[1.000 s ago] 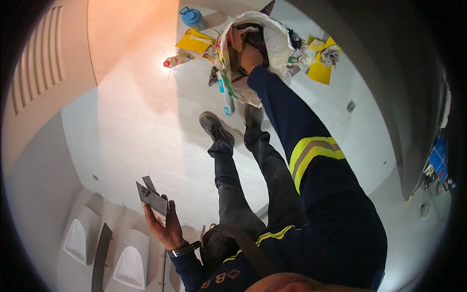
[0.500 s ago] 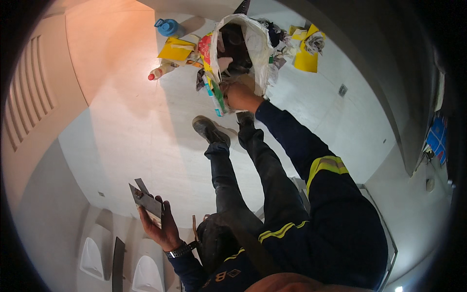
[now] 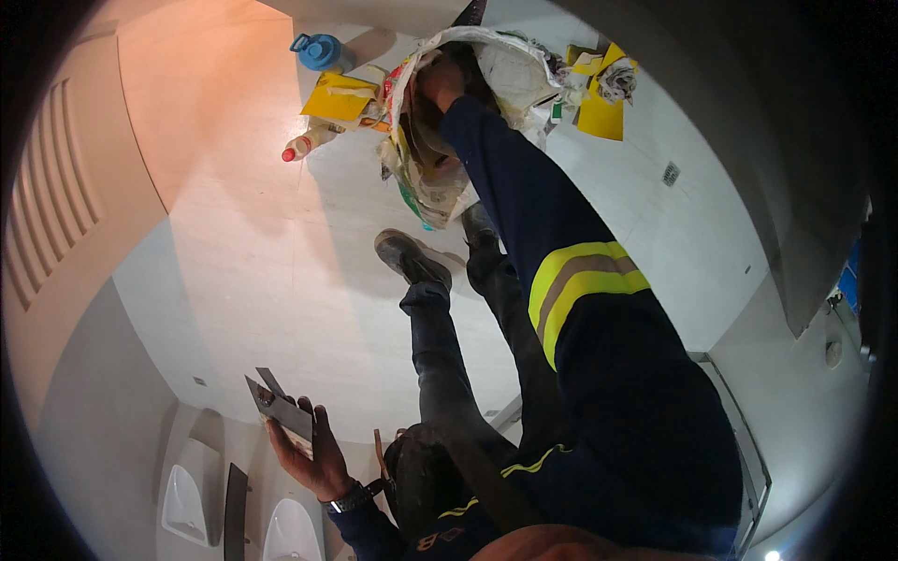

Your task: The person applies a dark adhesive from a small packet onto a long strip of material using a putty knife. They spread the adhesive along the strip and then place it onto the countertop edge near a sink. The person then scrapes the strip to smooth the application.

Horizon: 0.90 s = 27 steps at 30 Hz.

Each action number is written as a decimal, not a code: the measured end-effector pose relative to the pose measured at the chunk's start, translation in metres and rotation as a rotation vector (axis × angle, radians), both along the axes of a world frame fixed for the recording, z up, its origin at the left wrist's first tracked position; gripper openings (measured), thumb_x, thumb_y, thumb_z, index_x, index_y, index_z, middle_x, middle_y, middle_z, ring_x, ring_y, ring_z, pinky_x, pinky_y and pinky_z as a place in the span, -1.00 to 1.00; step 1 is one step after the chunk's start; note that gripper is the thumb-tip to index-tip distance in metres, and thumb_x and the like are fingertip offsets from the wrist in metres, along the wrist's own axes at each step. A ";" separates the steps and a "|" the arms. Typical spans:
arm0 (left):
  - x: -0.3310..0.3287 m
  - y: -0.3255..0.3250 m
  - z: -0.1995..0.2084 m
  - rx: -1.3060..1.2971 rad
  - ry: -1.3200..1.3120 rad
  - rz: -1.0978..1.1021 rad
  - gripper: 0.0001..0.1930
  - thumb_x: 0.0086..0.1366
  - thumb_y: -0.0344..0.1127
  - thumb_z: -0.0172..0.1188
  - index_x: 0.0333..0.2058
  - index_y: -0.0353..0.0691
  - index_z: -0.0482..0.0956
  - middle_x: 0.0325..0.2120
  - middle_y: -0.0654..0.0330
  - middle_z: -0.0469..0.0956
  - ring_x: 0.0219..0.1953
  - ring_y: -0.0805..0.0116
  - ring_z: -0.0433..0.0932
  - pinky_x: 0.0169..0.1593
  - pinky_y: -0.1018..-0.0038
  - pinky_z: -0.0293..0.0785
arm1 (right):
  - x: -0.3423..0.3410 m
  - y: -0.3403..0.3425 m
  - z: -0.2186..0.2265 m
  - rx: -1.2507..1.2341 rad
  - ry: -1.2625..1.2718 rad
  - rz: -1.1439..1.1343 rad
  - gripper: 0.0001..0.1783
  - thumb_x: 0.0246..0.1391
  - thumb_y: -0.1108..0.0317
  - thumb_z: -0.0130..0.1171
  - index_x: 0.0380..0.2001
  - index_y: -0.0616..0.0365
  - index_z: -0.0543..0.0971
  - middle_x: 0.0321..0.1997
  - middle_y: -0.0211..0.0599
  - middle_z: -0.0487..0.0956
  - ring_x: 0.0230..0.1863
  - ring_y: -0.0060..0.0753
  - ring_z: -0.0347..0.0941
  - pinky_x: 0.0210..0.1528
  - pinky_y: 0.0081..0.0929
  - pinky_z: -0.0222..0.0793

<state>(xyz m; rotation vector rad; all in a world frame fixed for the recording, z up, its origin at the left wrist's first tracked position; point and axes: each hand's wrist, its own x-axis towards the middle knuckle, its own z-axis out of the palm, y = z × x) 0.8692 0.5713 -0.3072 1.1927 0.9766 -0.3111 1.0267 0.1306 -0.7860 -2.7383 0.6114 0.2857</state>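
Note:
In my left hand [image 3: 316, 455], at the lower left, are flat grey metal scrapers [image 3: 285, 411], with a dark smear on one blade; the fingers are closed round them. My right hand [image 3: 441, 82] reaches into the mouth of a large white plastic sack [image 3: 524, 70] at the top. Its fingers are mostly hidden in the sack's dark inside, so I cannot make out what they touch. The sack stands on the floor just beyond my boots [image 3: 412, 257], its near rim sagging towards them.
Left of the sack are a blue jug [image 3: 321, 53], a yellow sheet [image 3: 337, 97] and a red-capped bottle [image 3: 301, 147]. Yellow sheets [image 3: 599, 114] and crumpled paper [image 3: 617, 82] lie to its right. Urinals [image 3: 192, 505] line the lower left wall; a louvred panel [image 3: 56, 196] is at far left.
My right hand has gone from the sack's near rim up into its mouth. The near rim has folded down towards my boots. My left hand stays almost still with the scrapers.

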 end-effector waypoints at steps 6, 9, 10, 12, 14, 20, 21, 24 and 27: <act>-0.005 0.006 -0.004 0.045 0.009 0.041 -0.56 0.51 -0.06 0.11 0.28 -0.01 0.45 0.08 0.26 0.58 0.03 0.24 0.53 0.09 0.21 0.35 | -0.024 0.070 0.005 0.118 0.100 0.034 -0.60 0.07 0.17 0.27 -0.08 0.18 0.68 -0.18 -0.07 0.72 -0.15 0.05 0.67 -0.02 -0.05 0.56; -0.003 0.003 -0.007 -0.064 -0.009 0.029 -0.56 0.51 -0.07 0.10 0.27 -0.04 0.45 0.06 0.24 0.59 0.03 0.23 0.53 0.08 0.22 0.34 | -0.088 0.062 0.023 0.213 0.116 0.264 -0.73 0.13 0.20 0.18 -0.19 0.03 0.74 -0.18 -0.08 0.71 -0.09 0.10 0.64 -0.03 -0.05 0.54; -0.002 0.000 -0.008 -0.055 -0.004 0.027 -0.56 0.51 -0.08 0.10 0.27 -0.06 0.46 0.05 0.23 0.60 0.02 0.22 0.53 0.07 0.22 0.34 | -0.114 0.059 0.031 0.344 0.062 0.260 -0.72 0.13 0.20 0.17 -0.19 0.04 0.74 -0.16 -0.07 0.71 -0.07 0.08 0.64 -0.02 -0.06 0.54; -0.001 -0.005 -0.005 -0.024 -0.002 0.032 -0.57 0.52 -0.08 0.09 0.26 -0.08 0.46 0.03 0.22 0.61 0.02 0.22 0.53 0.06 0.23 0.34 | -0.147 0.051 0.057 0.496 0.086 0.262 -0.72 0.10 0.20 0.18 -0.20 0.05 0.74 -0.14 -0.06 0.72 -0.05 0.07 0.64 -0.02 -0.07 0.54; 0.000 -0.005 -0.004 -0.032 -0.007 0.026 -0.58 0.52 -0.09 0.09 0.24 -0.10 0.48 0.02 0.22 0.61 0.01 0.21 0.53 0.06 0.24 0.33 | -0.146 0.032 0.082 0.476 0.249 0.260 -0.70 0.08 0.18 0.20 -0.21 0.07 0.74 -0.14 -0.03 0.72 -0.08 0.08 0.65 -0.02 -0.06 0.55; 0.000 0.000 -0.003 -0.043 -0.021 0.024 -0.61 0.51 -0.09 0.11 0.20 -0.11 0.51 0.00 0.21 0.62 0.01 0.20 0.53 0.05 0.21 0.32 | -0.068 -0.019 0.056 0.085 0.275 0.256 -0.69 0.14 0.21 0.13 -0.30 0.18 0.76 -0.15 0.05 0.72 -0.17 0.10 0.67 -0.06 -0.04 0.57; 0.000 0.000 -0.004 -0.037 -0.011 0.026 -0.61 0.51 -0.09 0.11 0.20 -0.11 0.51 0.01 0.21 0.62 0.00 0.20 0.53 0.04 0.21 0.32 | -0.061 -0.023 0.030 0.099 0.275 0.242 -0.69 0.15 0.22 0.13 -0.26 0.17 0.76 -0.11 0.05 0.72 -0.13 0.09 0.67 -0.01 -0.05 0.57; -0.003 0.005 -0.005 -0.035 -0.013 0.031 -0.61 0.51 -0.10 0.11 0.20 -0.12 0.51 0.01 0.20 0.62 0.00 0.20 0.53 0.05 0.20 0.31 | -0.055 -0.012 -0.039 0.145 0.216 0.258 -0.64 0.21 0.18 0.09 -0.13 0.15 0.72 0.01 0.04 0.68 -0.01 0.04 0.64 0.09 -0.09 0.53; 0.005 0.005 -0.025 -0.138 0.030 -0.013 -0.60 0.51 -0.09 0.11 0.20 -0.12 0.51 0.01 0.20 0.62 0.01 0.19 0.53 0.06 0.19 0.32 | -0.110 -0.032 -0.095 0.062 0.058 0.252 -0.57 0.26 0.12 0.04 0.02 0.11 0.68 0.11 0.04 0.64 0.10 0.00 0.59 0.20 -0.14 0.46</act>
